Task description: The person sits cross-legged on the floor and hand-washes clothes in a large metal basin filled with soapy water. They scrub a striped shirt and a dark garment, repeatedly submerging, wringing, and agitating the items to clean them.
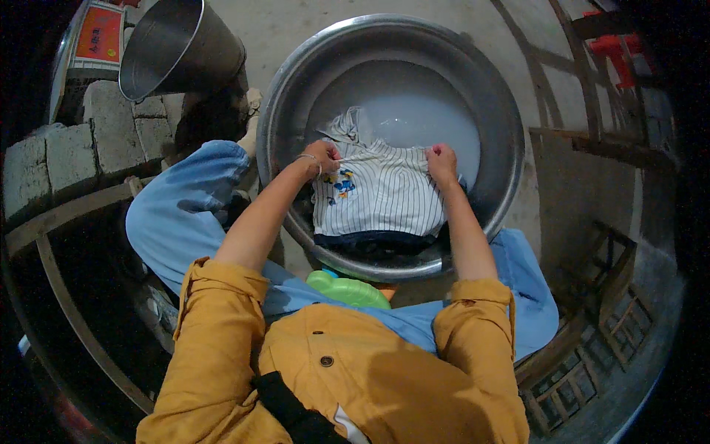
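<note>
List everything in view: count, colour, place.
Basin: 1, grey, centre
Water: 1 pool, greyish, in basin
Striped garment: 1, white, in basin
Bucket: 1, grey, upper left
Blocks: several, grey, left
Panel: 1, red, upper left
Red object: 1, red, upper right
Wooden frames: several, brown, both sides
Green object: 1, green, near basin
Orange piece: 1, orange, near basin
Jeans: 1 pair, blue, beside basin
Jacket: 1, mustard, lower centre
Left hand: 1, bare, on garment
Right hand: 1, bare, on garment
</note>
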Demonstrator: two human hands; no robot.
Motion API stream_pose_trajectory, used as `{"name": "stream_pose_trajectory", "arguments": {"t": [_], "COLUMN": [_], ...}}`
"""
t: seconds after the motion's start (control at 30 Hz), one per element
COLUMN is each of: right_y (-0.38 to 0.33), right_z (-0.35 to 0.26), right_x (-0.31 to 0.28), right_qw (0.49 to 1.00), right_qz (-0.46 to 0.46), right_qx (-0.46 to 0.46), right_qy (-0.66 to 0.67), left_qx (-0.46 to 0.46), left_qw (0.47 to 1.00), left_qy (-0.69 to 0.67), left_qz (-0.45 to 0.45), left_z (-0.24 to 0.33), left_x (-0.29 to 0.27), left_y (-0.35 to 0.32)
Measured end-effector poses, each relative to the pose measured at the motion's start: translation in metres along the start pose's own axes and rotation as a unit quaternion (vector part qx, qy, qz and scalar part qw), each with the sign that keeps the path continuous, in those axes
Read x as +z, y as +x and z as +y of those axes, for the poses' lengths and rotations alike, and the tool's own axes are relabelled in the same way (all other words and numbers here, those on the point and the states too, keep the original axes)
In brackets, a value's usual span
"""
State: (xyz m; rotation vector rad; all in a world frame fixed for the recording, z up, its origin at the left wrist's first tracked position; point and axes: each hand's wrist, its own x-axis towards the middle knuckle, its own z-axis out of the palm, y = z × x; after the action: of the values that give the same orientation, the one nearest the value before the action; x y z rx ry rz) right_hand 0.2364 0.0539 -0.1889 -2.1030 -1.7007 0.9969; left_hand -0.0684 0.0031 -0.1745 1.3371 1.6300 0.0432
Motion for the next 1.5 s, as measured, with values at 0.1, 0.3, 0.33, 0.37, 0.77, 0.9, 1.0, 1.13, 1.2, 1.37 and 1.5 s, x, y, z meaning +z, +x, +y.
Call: {"name": "stream_pose_trajectory", "arguments": {"t": [0.1, 0.3, 0.33, 0.37, 0.77, 0.9, 1.0, 1.13, 1.2, 1.37, 1.5], "right_y": [0.002, 0.003, 0.001, -0.002, 0.002, 0.011, 0.01, 0.001, -0.009, -0.065, -0.043], "right_z": [0.004, 0.001, -0.006, -0.013, -0.028, -0.031, -0.032, -0.035, -0.049, -0.115, -0.071], "right_x": [0.006, 0.004, 0.001, -0.003, -0.014, -0.016, -0.02, -0.021, -0.015, 0.005, 0.035], "right_qw": [0.999, 0.984, 0.975, 0.966, 0.976, 0.974, 0.946, 0.907, 0.905, 0.96, 0.962], "right_qz": [0.009, -0.057, -0.077, -0.091, -0.148, -0.143, -0.147, -0.14, -0.083, -0.007, 0.069], "right_qx": [0.006, -0.001, -0.021, -0.004, -0.139, -0.133, -0.093, -0.019, -0.028, -0.22, -0.25], "right_qy": [0.03, 0.168, 0.209, 0.24, 0.081, 0.119, 0.274, 0.398, 0.415, 0.174, -0.083], "left_qx": [0.067, 0.092, 0.106, 0.112, 0.16, 0.17, 0.106, 0.019, 0.036, -0.095, -0.125], "left_qw": [0.992, 0.989, 0.984, 0.982, 0.981, 0.952, 0.934, 0.908, 0.864, 0.766, 0.821], "left_qy": [0.088, 0.0, -0.009, 0.026, 0.004, -0.229, -0.335, -0.418, -0.497, -0.636, -0.555], "left_qz": [0.059, 0.113, 0.143, 0.153, 0.109, 0.113, 0.057, 0.035, 0.068, -0.001, -0.054], "left_z": [0.035, 0.059, 0.052, 0.046, 0.073, 0.07, 0.075, 0.103, 0.104, 0.093, 0.128], "left_x": [-0.002, 0.033, 0.045, 0.056, 0.029, 0.021, 0.012, 0.002, 0.015, 0.052, 0.07], "left_y": [-0.002, 0.041, 0.051, 0.063, 0.053, 0.047, 0.038, 0.012, 0.011, 0.02, -0.025]}}
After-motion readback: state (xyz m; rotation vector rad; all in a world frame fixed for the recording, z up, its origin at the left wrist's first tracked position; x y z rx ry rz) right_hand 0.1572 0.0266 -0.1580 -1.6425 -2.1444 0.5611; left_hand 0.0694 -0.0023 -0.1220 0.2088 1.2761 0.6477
